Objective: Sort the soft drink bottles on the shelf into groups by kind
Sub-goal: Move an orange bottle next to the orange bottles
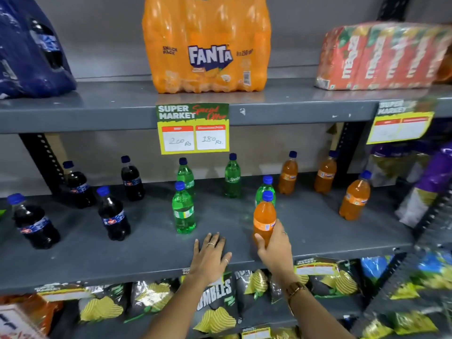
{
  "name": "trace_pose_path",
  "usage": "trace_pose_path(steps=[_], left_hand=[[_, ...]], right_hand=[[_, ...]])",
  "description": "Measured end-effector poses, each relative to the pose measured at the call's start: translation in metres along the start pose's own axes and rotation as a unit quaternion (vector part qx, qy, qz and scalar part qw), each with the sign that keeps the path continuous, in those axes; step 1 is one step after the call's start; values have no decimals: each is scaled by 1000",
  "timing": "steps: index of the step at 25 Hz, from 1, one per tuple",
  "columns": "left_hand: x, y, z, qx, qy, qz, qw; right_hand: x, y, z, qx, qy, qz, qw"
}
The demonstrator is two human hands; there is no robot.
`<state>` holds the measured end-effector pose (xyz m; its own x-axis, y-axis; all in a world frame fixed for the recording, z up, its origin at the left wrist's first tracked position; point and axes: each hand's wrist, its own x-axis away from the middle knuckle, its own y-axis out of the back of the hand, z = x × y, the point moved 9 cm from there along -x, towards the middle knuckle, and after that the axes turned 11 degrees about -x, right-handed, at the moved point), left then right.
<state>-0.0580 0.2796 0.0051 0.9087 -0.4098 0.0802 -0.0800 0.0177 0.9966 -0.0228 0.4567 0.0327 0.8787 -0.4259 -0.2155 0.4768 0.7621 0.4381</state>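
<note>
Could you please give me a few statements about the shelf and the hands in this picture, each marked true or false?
1. The right hand grips an orange soda bottle. True.
2. The left hand holds a green bottle. False: it lies flat and empty on the shelf.
3. Four dark cola bottles stand at the left. True.
4. The Fanta pack sits on the same shelf as the loose bottles. False: it sits one shelf above.
5. The loose bottles have red caps. False: the caps are blue.
</note>
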Motion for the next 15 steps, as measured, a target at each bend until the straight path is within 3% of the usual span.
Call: trace_pose_path(steps=[7,15], left_hand=[[-25,-5,-40,5,-16,48,999],[-43,-18,-44,-4,1,101,995]], right_hand=[[-25,66,-32,-8,-33,-71,997],[-77,86,-59,-23,-53,-78,995]])
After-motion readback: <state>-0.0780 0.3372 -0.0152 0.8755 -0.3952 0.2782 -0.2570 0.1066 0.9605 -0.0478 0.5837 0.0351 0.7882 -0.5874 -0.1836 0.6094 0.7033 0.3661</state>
